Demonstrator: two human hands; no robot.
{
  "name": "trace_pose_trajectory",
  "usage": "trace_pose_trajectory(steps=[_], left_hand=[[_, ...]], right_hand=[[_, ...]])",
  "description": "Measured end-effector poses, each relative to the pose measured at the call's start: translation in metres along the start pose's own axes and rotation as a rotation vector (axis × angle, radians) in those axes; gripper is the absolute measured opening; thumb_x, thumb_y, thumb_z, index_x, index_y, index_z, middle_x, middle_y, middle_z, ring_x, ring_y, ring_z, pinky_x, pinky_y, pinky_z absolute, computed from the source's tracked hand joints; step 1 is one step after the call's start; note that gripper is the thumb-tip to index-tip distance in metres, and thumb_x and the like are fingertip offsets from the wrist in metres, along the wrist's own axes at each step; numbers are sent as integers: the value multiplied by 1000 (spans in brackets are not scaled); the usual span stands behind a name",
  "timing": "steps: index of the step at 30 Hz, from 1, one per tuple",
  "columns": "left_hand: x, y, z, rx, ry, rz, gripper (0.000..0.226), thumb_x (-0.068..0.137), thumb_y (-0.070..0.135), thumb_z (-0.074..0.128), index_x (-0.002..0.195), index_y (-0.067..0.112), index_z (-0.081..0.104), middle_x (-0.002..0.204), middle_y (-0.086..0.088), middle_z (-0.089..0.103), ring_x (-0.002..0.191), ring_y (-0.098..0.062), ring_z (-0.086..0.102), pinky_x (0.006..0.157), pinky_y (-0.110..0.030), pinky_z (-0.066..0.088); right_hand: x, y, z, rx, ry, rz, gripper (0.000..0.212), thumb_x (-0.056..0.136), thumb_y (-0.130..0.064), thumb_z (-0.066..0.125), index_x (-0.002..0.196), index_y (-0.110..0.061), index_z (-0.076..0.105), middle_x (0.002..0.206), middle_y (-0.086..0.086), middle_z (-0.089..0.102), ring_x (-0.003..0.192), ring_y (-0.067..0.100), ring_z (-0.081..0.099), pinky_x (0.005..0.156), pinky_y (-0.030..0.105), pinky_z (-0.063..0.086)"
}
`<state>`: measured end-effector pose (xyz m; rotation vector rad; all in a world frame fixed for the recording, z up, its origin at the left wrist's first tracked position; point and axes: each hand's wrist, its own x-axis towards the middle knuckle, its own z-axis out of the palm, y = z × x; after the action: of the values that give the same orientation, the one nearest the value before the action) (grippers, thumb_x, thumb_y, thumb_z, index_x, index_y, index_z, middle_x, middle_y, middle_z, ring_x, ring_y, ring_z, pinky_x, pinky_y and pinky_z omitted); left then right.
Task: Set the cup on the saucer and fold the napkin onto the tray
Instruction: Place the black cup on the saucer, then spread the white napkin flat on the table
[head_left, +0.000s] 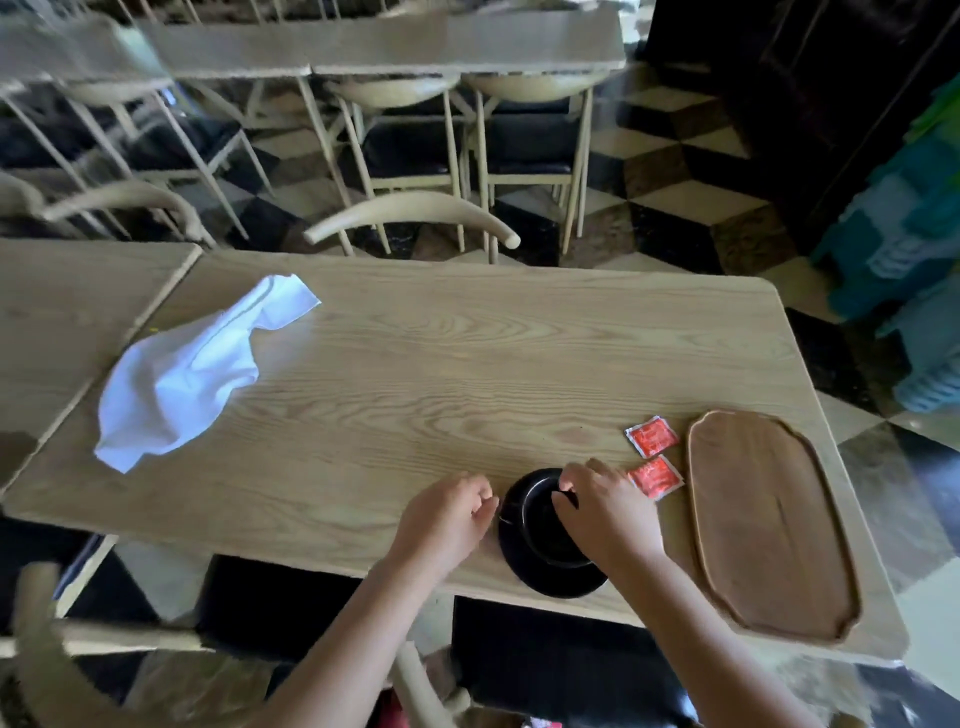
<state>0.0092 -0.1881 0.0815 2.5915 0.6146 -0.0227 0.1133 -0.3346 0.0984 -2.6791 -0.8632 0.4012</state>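
Note:
A black cup (545, 525) stands on a black saucer (540, 579) at the near edge of the wooden table (415, 374). My right hand (602, 509) grips the cup's far rim with curled fingers and covers its right side. My left hand (447, 514) rests just left of the saucer, fingers curled at the saucer's edge; I cannot tell whether it touches it. A crumpled white napkin (192, 374) lies at the table's far left. The brown wooden tray (769, 525) lies bare at the right end.
Two red sachets (652, 437) (655, 477) lie between the cup and the tray. A second table (62, 312) adjoins on the left. Pale wooden chairs (415, 213) stand behind the table and below its near edge. The floor is checkered.

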Motion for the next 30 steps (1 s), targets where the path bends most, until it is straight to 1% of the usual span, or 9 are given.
trace_pose_trajectory(steps=[3,7,10,14,17,19,21,24,30], left_hand=[[-7,-10,-41,204,18,123,25,93,28,44,90,11,62,93,-2,64,81,-19,63,67,-27,50],[-28,-47,-95,403,97,128,27,93,33,40,100,15,59,107,-6,62,97,-25,62,73,-31,48],[-62,-90,-134,470,163,141,24,91,31,40,102,15,54,109,-7,60,100,-28,60,76,-34,46],[-119,-163,-183,454,225,96,20,87,30,46,93,14,57,97,-8,63,92,-32,61,73,-35,46],[-154,-217,-213,456,222,45,15,72,29,56,69,14,56,69,-6,63,62,-29,64,49,-30,46],[-170,-253,-225,490,232,-22,16,65,32,58,62,17,54,60,-2,60,50,-27,61,40,-27,42],[-181,-281,-232,458,234,-63,16,69,33,59,71,17,61,67,-2,64,54,-27,63,44,-27,45],[-187,-313,-236,374,247,-108,22,79,29,56,94,15,64,85,-5,67,73,-31,65,60,-34,49],[-157,-357,-220,336,175,-127,21,60,25,61,79,18,63,62,2,59,52,-22,62,44,-23,44]], right_hand=[[1,-50,-14,-118,-62,-130,22,90,-25,44,107,-16,54,115,4,56,106,25,53,73,32,43],[-4,-127,-25,-154,-42,-239,27,88,-26,45,112,-16,53,118,8,55,110,26,53,81,34,44],[-15,-187,-17,-192,17,-324,28,88,-25,45,112,-15,54,118,8,56,110,26,53,84,34,43],[-34,-269,12,-219,71,-405,30,87,-28,47,113,-17,55,118,8,56,112,27,51,90,36,41],[-46,-324,36,-230,109,-458,32,87,-30,45,116,-18,53,120,6,54,114,26,49,91,35,39],[-50,-352,49,-213,126,-470,33,87,-29,45,118,-18,52,122,5,52,116,25,46,93,34,38],[-51,-373,61,-177,123,-480,35,87,-28,45,120,-18,51,126,5,50,119,25,42,94,34,36],[-42,-392,76,-173,97,-498,37,88,-27,45,123,-18,49,131,5,46,123,25,38,96,33,34],[3,-403,114,-196,9,-468,39,87,-27,46,125,-19,48,133,5,45,125,24,37,98,34,35]])
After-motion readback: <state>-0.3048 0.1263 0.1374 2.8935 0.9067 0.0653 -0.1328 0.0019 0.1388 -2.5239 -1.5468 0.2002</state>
